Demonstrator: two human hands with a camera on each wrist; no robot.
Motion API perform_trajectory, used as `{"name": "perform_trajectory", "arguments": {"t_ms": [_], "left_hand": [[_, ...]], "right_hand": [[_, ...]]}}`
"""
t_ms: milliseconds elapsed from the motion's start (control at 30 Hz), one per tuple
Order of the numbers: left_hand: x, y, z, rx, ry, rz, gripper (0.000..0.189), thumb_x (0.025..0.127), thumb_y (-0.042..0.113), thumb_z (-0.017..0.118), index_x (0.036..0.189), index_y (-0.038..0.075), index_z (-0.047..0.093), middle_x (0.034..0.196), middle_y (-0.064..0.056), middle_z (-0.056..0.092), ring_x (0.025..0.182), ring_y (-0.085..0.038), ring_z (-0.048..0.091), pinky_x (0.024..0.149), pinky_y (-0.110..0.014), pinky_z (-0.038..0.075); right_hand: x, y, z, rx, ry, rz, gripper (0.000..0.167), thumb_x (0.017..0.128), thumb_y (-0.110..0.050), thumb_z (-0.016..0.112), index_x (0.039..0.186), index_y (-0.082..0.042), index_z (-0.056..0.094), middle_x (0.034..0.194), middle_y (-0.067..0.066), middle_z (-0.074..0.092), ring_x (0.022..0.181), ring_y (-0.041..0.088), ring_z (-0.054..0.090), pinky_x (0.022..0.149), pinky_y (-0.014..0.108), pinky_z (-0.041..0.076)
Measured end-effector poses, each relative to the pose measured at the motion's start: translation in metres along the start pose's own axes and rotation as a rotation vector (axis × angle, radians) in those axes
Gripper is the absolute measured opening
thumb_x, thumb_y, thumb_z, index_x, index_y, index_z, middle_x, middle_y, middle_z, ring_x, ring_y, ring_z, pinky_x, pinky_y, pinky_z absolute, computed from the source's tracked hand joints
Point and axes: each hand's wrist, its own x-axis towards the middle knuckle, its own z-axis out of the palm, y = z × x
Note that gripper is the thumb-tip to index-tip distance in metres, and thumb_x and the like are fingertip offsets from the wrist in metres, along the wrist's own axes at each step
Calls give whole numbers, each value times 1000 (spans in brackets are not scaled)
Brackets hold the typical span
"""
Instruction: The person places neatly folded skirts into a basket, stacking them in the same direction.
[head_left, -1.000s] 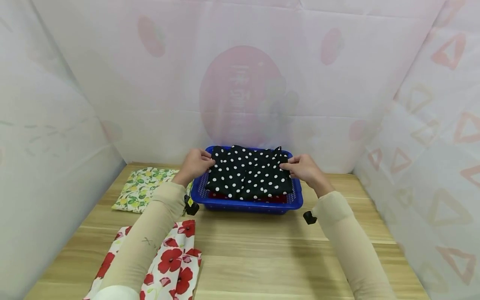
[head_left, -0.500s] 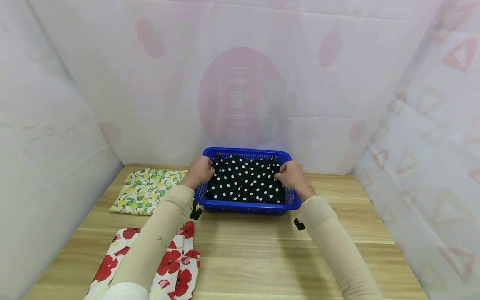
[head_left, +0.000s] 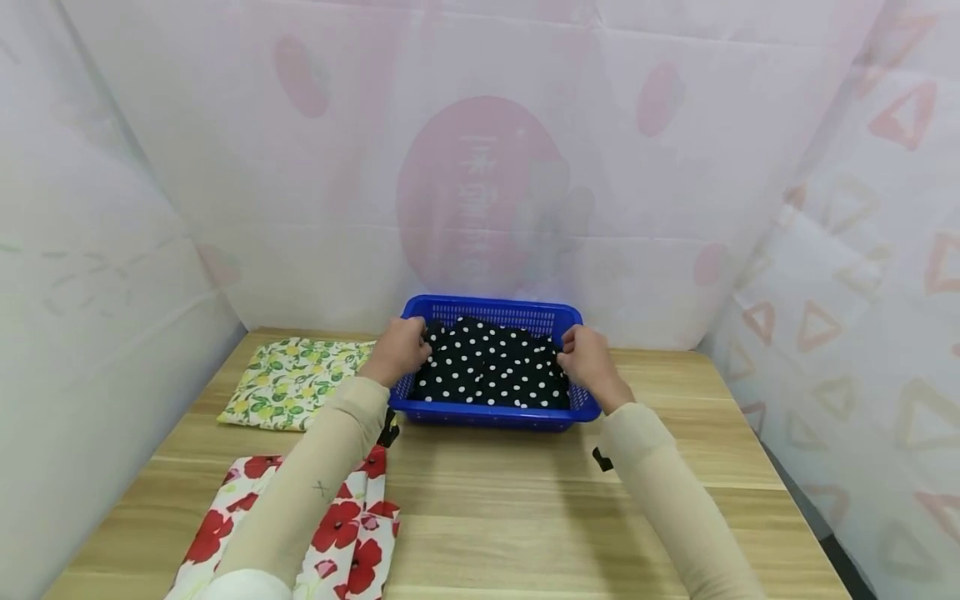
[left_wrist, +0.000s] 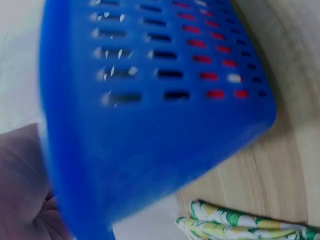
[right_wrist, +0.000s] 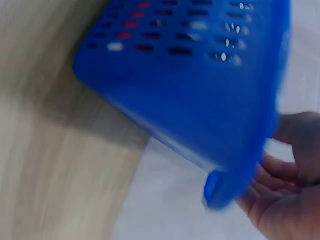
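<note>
A folded black cloth with white dots [head_left: 491,367] lies down inside the blue plastic basket [head_left: 487,414]. My left hand [head_left: 400,348] pinches the cloth's left edge just inside the basket's left rim. At the opposite end, my right hand [head_left: 587,357] pinches its right edge, fingers curled. Both wrist views show mainly the basket's slotted end walls, with the left hand [left_wrist: 20,180] and right hand [right_wrist: 295,185] partly hidden behind the rim. Something red shows through the lower slots, beneath the dotted cloth.
A folded lemon-print cloth [head_left: 292,383] lies left of the basket on the wooden table [head_left: 495,517]. Nearer, a white cloth with red poppies [head_left: 352,533] is partly covered by the left sleeve. White printed sheets [head_left: 315,183] enclose the back and sides.
Both hands have lowered the dotted cloth deeper into the basket and moved slightly inward, then apart a little. The cloth now looks more rumpled, and more of the basket's back wall shows.
</note>
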Motion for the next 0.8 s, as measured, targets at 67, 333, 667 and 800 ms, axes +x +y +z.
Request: {"name": "perform_trajectory", "arguments": {"t_ms": [67, 333, 667, 800], "left_hand": [[-2, -5, -6, -45, 0, 13, 18, 96, 3, 63, 110, -7, 68, 92, -17, 74, 79, -26, 68, 79, -44, 61], [-28, -25, -35, -170, -33, 69, 42, 102, 15, 61, 138, -8, 58, 132, -26, 69, 120, -39, 70, 104, -54, 58], [-93, -39, -60, -66, -69, 67, 63, 106, 28, 62, 155, -6, 41, 154, -31, 52, 140, -50, 53, 114, -66, 45], [-120, -44, -62, 30, -114, 47, 72, 105, 36, 63, 159, -4, 37, 161, -31, 45, 148, -52, 43, 119, -69, 39]], "right_hand": [[-1, 1, -6, -18, -15, -40, 40, 100, -10, 69, 133, 10, 60, 125, 27, 70, 116, 40, 70, 101, 50, 59], [-8, 2, -28, -129, -78, -152, 65, 108, -32, 60, 155, 9, 42, 158, 30, 48, 148, 48, 45, 123, 60, 39], [-30, 16, -30, -232, -159, -192, 100, 104, -66, 51, 166, 4, 18, 173, 27, 23, 160, 48, 24, 130, 63, 23], [-39, 26, -21, -286, -152, -215, 111, 99, -78, 46, 169, 0, 9, 177, 23, 11, 163, 45, 15, 132, 62, 18]]}}
